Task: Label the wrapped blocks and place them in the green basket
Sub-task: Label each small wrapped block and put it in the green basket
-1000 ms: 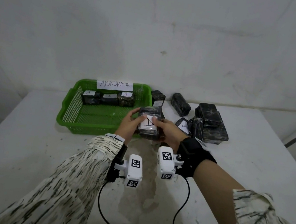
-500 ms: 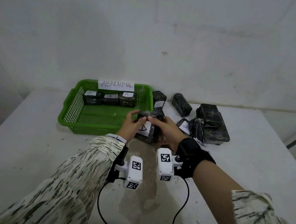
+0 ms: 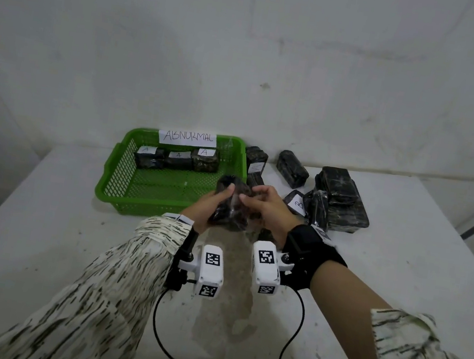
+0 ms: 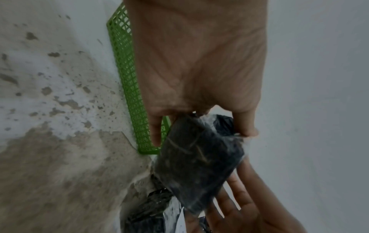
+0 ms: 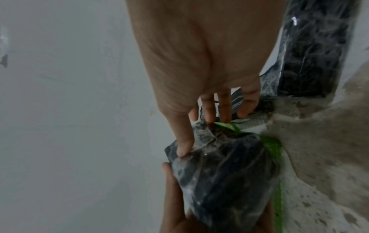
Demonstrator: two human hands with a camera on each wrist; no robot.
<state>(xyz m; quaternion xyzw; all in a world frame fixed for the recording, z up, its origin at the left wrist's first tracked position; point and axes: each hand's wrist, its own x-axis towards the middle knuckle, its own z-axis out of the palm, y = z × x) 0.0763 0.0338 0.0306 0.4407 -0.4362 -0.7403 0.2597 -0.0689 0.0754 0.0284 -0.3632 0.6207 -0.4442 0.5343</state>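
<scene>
- Green plastic lattice basket (image 3: 112,172): bright green, grid-patterned walls.
- White paper sign (image 3: 187,138): black handwritten letters.
- Plastic-wrapped dark blocks (image 3: 340,192): black-brown, mottled under glossy clear film; some with white labels.
- Patterned fabric sleeves (image 3: 105,298): cream with dark dashes.
- White table (image 3: 36,225): brownish worn patch.
- Black wrist strap (image 3: 308,252).

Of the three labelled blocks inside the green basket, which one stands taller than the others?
The rightmost block in the green basket: its "A" label sits higher than those of the other two blocks.
</scene>
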